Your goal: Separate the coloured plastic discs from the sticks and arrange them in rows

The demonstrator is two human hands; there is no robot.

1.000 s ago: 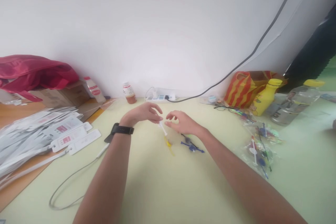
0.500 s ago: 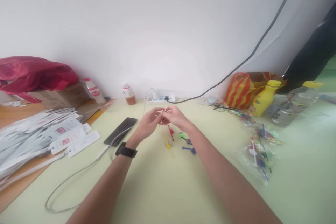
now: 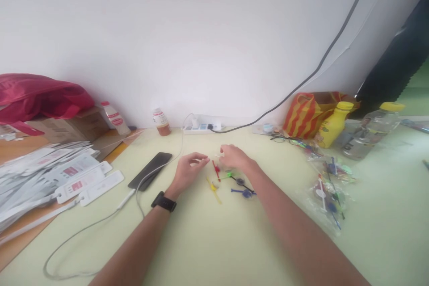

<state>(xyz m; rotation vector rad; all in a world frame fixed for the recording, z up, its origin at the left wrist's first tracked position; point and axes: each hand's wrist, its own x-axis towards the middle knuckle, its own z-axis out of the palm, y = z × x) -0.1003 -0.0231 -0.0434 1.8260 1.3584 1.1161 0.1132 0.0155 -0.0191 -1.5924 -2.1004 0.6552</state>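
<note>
My left hand (image 3: 189,172), with a black watch on its wrist, hovers over the table with thumb and fingertips pinched together; whether anything tiny is between them I cannot make out. My right hand (image 3: 233,158) is closed, and a small white piece (image 3: 217,156) shows at its fingertips. Just below the hands lie thin plastic pieces: a red one (image 3: 216,170), a yellow one (image 3: 213,189), a green-and-black one (image 3: 239,181) and a blue one (image 3: 246,194) with a round part, beside my right forearm.
A black phone (image 3: 150,170) with a white cable lies left, near stacked white tags (image 3: 77,174). A power strip (image 3: 201,128) and a bottle (image 3: 161,123) stand by the wall. On the right are plastic bags of coloured pieces (image 3: 325,196), glasses (image 3: 281,138) and bottles (image 3: 372,132).
My hands were together around a thin white piece; now they are apart. The right has moved right with a small white piece at its fingertips. The view has shifted slightly.
</note>
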